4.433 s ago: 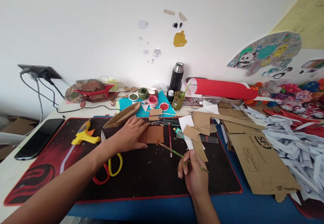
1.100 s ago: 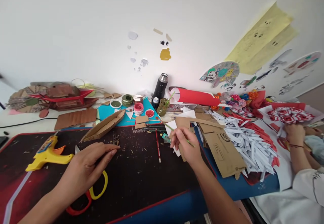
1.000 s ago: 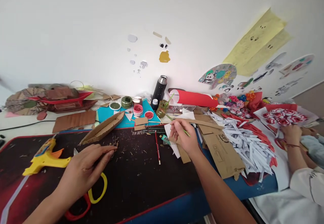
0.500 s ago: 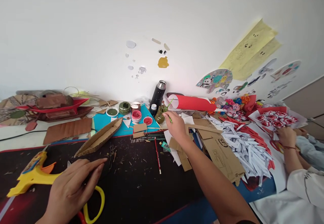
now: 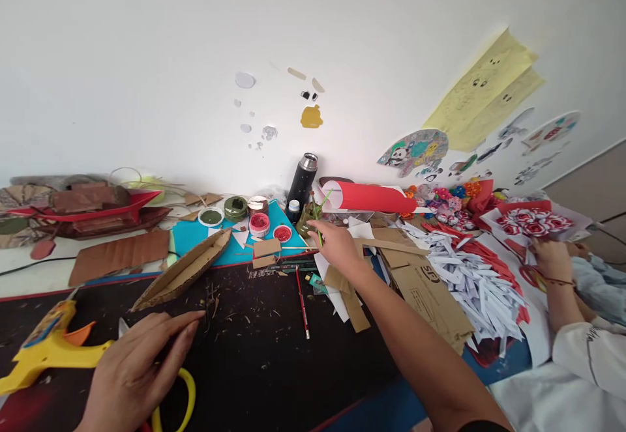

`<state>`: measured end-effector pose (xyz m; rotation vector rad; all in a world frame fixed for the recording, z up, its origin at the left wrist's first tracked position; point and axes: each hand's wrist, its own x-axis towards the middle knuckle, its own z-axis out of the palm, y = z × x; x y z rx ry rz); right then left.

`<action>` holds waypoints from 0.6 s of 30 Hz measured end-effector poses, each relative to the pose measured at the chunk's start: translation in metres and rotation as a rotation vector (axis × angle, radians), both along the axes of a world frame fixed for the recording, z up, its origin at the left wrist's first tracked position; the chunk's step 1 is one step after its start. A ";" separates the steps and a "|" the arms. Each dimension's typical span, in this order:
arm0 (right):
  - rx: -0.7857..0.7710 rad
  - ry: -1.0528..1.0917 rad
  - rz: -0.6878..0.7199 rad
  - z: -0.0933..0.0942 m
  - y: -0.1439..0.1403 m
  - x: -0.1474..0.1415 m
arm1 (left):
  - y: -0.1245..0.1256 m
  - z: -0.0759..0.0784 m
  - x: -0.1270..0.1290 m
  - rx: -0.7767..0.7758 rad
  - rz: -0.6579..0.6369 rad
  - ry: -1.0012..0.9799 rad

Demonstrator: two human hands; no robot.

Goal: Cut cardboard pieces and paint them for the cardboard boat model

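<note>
My right hand (image 5: 335, 246) reaches across the table, its fingers pinched round a green paintbrush (image 5: 320, 237). The brush is at a jar of murky olive liquid (image 5: 304, 218), where other thin green sticks lean out; its tip is hidden. My left hand (image 5: 141, 363) hovers at the lower left, index finger stretched out and thumb apart from it, with nothing visible between them. Beneath it lie yellow-handled scissors (image 5: 188, 399), partly covered by the hand. A boat-shaped cardboard hull (image 5: 183, 272) lies just beyond. Open pots of green paint (image 5: 236, 208) and red paint (image 5: 259, 225) stand on blue paper (image 5: 188, 240).
A yellow glue gun (image 5: 53, 347) lies at left. A black thermos (image 5: 302, 181) stands beside the jar. Red pencil (image 5: 302, 305), cardboard sheets (image 5: 425, 298) and white paper strips (image 5: 469, 288) spread rightward. Another person's hand (image 5: 552, 259) holds a paper-flower bouquet (image 5: 535, 222) at far right.
The view has shifted slightly, so the things at left sit further left. My right hand has moved slightly left and down, with the brush still in it. My left hand keeps its pose.
</note>
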<state>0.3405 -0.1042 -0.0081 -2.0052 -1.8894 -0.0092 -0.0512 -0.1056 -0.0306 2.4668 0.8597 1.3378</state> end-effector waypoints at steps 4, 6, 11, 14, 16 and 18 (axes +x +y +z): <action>-0.017 -0.017 -0.002 -0.001 -0.002 0.004 | 0.000 0.000 0.000 -0.022 0.009 -0.006; -0.021 -0.027 -0.010 -0.001 -0.003 0.006 | 0.000 0.000 0.000 -0.022 0.011 -0.007; -0.025 -0.055 -0.027 -0.003 -0.004 0.009 | 0.001 -0.001 0.000 -0.001 0.007 0.018; -0.020 -0.057 -0.032 -0.003 -0.005 0.009 | 0.001 -0.001 0.000 0.006 0.009 0.027; -0.017 -0.057 -0.036 -0.001 -0.006 0.008 | 0.000 -0.001 0.001 0.010 0.014 0.029; -0.019 -0.063 -0.040 0.001 -0.007 0.007 | 0.000 -0.001 0.000 0.015 0.017 0.033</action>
